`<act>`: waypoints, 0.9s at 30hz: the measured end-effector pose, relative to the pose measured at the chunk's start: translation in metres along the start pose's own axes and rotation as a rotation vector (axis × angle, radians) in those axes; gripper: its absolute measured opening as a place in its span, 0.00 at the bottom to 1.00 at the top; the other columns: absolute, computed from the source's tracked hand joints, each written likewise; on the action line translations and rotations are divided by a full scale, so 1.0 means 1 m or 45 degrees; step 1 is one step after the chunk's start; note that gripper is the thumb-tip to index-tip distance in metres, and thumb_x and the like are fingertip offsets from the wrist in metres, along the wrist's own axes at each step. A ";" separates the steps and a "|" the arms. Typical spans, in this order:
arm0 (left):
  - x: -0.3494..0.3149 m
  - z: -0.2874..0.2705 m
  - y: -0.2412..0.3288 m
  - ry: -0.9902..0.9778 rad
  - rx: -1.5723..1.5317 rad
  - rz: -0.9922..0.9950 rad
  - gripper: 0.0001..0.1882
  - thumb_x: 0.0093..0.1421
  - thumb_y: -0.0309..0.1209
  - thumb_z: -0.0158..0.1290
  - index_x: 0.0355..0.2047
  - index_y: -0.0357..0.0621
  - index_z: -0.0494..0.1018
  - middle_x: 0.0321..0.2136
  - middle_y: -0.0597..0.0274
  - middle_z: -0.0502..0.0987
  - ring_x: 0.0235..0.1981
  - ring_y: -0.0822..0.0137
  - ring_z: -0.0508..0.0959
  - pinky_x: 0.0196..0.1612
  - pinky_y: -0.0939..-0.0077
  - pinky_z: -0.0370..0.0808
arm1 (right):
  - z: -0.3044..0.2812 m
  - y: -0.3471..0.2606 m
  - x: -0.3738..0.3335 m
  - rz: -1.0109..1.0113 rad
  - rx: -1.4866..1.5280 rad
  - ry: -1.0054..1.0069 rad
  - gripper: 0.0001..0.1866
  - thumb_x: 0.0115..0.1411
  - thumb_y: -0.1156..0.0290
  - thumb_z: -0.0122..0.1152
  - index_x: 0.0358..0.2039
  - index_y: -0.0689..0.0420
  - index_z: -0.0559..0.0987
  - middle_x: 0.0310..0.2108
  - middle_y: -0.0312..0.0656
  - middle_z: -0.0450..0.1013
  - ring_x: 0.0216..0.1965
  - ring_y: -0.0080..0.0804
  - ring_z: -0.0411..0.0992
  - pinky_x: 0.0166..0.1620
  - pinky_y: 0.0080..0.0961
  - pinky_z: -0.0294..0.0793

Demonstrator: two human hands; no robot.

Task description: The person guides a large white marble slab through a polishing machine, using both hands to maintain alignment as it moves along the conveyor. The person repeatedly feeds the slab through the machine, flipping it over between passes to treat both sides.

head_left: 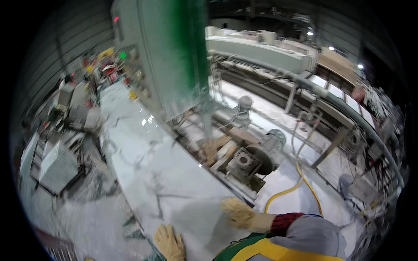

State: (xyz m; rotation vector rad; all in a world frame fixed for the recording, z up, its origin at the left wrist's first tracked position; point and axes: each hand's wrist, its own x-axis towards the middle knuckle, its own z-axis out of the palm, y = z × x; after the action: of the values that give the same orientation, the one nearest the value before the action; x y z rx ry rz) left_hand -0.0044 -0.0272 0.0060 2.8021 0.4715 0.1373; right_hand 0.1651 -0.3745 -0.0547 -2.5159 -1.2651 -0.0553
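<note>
A long, pale grey stone slab (pixel 143 161) with dark veins and a wet shine runs from just in front of me to the far left. My left hand (pixel 170 243), in a cream work glove, rests at the slab's near left edge with its fingers spread. On the slab's right side, my right hand (pixel 240 213) in a matching glove lies with its palm down. Motion softens its fingers a little, but they look stretched out. Neither hand holds anything.
A tall green and grey machine cabinet (pixel 174 56) stands over the slab's far right side. To the right are a dusty motor (pixel 272 141), a yellow hose (pixel 283 191) and a thick pipe (pixel 339 100). Stone blocks (pixel 58 167) stand on the left.
</note>
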 end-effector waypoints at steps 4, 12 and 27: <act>0.010 0.036 -0.038 0.131 0.164 0.042 0.33 0.76 0.49 0.56 0.77 0.51 0.73 0.76 0.40 0.71 0.78 0.36 0.65 0.82 0.40 0.58 | 0.021 0.010 0.041 -0.104 0.052 0.085 0.41 0.73 0.48 0.63 0.78 0.59 0.70 0.79 0.59 0.65 0.81 0.60 0.61 0.85 0.53 0.55; 0.029 0.024 -0.029 0.021 0.294 0.008 0.34 0.81 0.56 0.48 0.79 0.55 0.73 0.79 0.44 0.69 0.80 0.40 0.65 0.81 0.39 0.59 | 0.033 0.014 0.066 -0.043 0.022 0.123 0.43 0.74 0.47 0.63 0.82 0.57 0.67 0.82 0.58 0.63 0.83 0.59 0.59 0.86 0.54 0.51; -0.049 0.042 -0.059 0.000 0.200 0.191 0.34 0.82 0.48 0.46 0.82 0.47 0.68 0.81 0.36 0.65 0.81 0.35 0.63 0.84 0.37 0.53 | 0.101 -0.126 -0.023 -0.579 0.001 -0.599 0.35 0.75 0.51 0.60 0.78 0.53 0.73 0.82 0.49 0.65 0.80 0.54 0.63 0.83 0.52 0.59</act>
State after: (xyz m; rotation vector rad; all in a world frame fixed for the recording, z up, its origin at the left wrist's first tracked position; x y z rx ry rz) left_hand -0.0626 -0.0012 -0.0538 2.9907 0.2828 0.1376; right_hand 0.0408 -0.2916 -0.1209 -2.2585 -1.9949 0.4559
